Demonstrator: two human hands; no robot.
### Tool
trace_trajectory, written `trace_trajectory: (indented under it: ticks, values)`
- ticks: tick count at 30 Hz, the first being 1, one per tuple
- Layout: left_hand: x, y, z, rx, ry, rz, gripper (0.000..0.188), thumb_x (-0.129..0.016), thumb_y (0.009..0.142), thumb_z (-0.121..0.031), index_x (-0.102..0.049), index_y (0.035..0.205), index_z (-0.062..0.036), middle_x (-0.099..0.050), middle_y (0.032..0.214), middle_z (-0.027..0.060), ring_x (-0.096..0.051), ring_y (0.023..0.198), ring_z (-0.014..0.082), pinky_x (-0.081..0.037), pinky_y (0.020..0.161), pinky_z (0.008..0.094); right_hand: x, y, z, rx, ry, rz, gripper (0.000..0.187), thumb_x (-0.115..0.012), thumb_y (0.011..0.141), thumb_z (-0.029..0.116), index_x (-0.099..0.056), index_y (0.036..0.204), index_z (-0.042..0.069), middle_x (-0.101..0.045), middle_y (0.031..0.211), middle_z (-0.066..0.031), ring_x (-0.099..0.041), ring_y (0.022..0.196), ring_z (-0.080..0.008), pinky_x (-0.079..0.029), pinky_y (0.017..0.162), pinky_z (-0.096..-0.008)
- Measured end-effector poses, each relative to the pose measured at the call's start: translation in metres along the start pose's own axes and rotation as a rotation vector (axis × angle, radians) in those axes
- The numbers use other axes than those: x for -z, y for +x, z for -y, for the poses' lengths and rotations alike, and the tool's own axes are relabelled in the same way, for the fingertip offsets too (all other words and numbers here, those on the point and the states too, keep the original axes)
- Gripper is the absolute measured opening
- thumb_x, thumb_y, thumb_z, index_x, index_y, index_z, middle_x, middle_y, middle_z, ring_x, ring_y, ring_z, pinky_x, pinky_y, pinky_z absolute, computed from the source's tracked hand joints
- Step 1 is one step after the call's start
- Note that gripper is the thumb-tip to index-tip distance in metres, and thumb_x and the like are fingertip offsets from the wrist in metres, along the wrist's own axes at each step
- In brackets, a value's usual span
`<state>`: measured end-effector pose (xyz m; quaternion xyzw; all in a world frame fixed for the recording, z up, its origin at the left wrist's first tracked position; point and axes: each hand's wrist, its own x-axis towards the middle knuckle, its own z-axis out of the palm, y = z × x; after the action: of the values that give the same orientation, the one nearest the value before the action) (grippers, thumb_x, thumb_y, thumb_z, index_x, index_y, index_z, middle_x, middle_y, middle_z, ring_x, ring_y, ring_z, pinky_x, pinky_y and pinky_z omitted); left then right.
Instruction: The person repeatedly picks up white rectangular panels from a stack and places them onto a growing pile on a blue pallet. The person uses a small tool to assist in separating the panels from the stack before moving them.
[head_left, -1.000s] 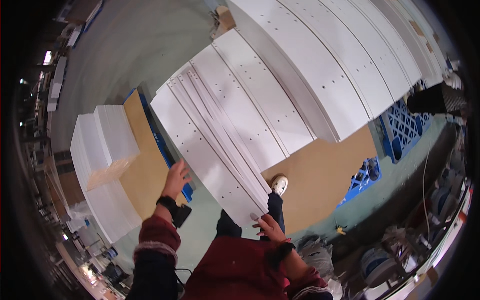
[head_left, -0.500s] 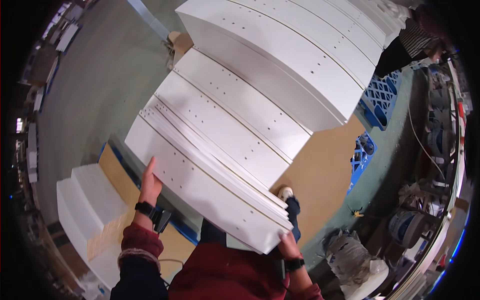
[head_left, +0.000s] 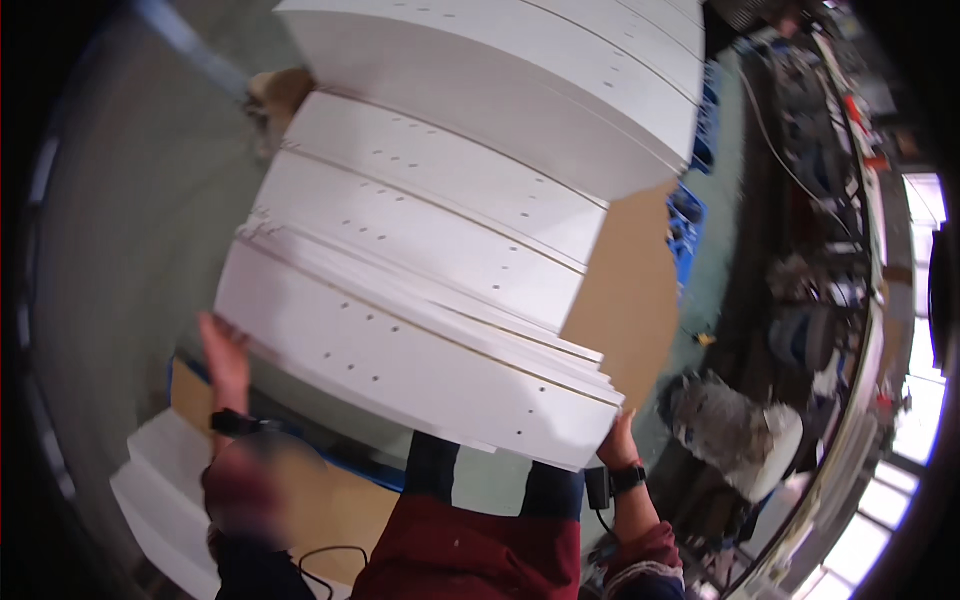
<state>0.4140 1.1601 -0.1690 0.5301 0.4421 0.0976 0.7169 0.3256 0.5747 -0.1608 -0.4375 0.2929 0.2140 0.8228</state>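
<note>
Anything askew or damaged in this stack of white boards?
Mildly: the white boards held between the left hand and right hand are not flush; their ends near the right hand fan out in steps. No damage or spill shows.

A board (head_left: 400, 350) lies across the front, left hand (head_left: 225, 350) at its left end, right hand (head_left: 620, 440) under its right corner; stacked boards (head_left: 520, 90) behind.

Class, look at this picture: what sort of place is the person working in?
Probably a furniture workshop or warehouse: stacks of white drilled panels, a blue pallet under brown board, and cluttered workbenches by the windows.
</note>
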Motion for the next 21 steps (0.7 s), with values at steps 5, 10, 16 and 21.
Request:
trace_trajectory:
  ticks: [5,10,16,21]
  values:
    - [0.009,0.088,-0.021,0.25,0.054,0.466,0.056,-0.036,0.084,-0.05,-0.044,0.118,-0.0073,-0.051,0.109,0.006,-0.048,0.1,0.0177,-0.037,0.085,0.0291,0.006,0.016,-0.002,-0.027,0.079,-0.1,0.069,-0.015,0.084,0.056,-0.028,0.127,0.004,-0.038,0.126,-0.0111,-0.038,0.115,-0.0223,-0.032,0.095,-0.0337]
    - [0.018,0.133,-0.022,-0.011,0.666,0.607,0.049,-0.042,0.085,-0.04,-0.045,0.115,-0.0015,-0.054,0.1,0.0068,-0.053,0.087,0.0162,-0.045,0.072,0.0276,0.0,0.02,-0.003,-0.079,0.133,-0.069,0.071,-0.015,0.084,0.058,-0.027,0.128,0.004,-0.038,0.126,-0.0123,-0.04,0.113,-0.0233,-0.035,0.093,-0.0333]
    - [0.033,0.135,-0.012,0.105,0.474,0.506,0.043,-0.041,0.086,-0.033,-0.044,0.114,-0.0003,-0.054,0.101,0.01,-0.056,0.087,0.0195,-0.048,0.071,0.0298,-0.004,0.023,0.002,-0.241,0.211,-0.078,0.073,-0.016,0.083,0.059,-0.025,0.129,0.003,-0.036,0.127,-0.0132,-0.04,0.113,-0.0231,-0.035,0.093,-0.0336]
    - [0.008,0.088,-0.024,0.262,0.348,0.493,0.044,-0.037,0.087,-0.034,-0.042,0.117,-0.0025,-0.052,0.105,0.0081,-0.053,0.091,0.019,-0.046,0.074,0.0301,-0.008,0.026,0.015,-0.31,0.192,-0.027,0.075,-0.022,0.08,0.063,-0.027,0.128,0.005,-0.038,0.126,-0.0128,-0.042,0.112,-0.0246,-0.035,0.093,-0.0366]
